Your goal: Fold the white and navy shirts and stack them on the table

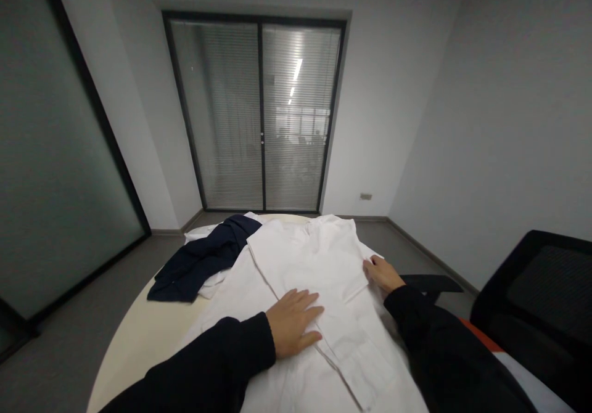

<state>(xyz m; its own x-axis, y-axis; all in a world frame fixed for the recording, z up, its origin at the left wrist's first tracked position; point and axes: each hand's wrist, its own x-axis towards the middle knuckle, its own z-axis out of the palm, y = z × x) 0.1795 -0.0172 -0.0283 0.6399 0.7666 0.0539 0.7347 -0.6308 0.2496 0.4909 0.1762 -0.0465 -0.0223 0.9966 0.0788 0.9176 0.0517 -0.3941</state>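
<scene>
- The garment (305,256), white, lay spread at six o'clock from the middle of the view, covering much of the pale, round-edged surface (143,339). A folded edge crossed it slantwise, from its eleven o'clock side towards five o'clock.
- The left hand (291,323) was at six o'clock, palm down on the garment across that folded edge. Its fingers were spread and released, pointing towards one and two o'clock.
- The right hand (383,274) was at four o'clock, at the garment's outer edge. Its fingers were bent against the cloth; whether they grasped it, one could not tell.
- Dark sleeves covered both forearms to the wrists.
- The navy cloth (208,256) lay crumpled at eight o'clock on the surface, beside the garment, with white fabric (215,283) showing from under it.
- A black chair (541,290) stood between three and four o'clock, its armrest (435,283) just beyond the right wrist.
- At eleven o'clock, beyond the surface, was a dark-framed glass panel (217,123) with blinds; a small wall plate (365,196) was at three o'clock.
</scene>
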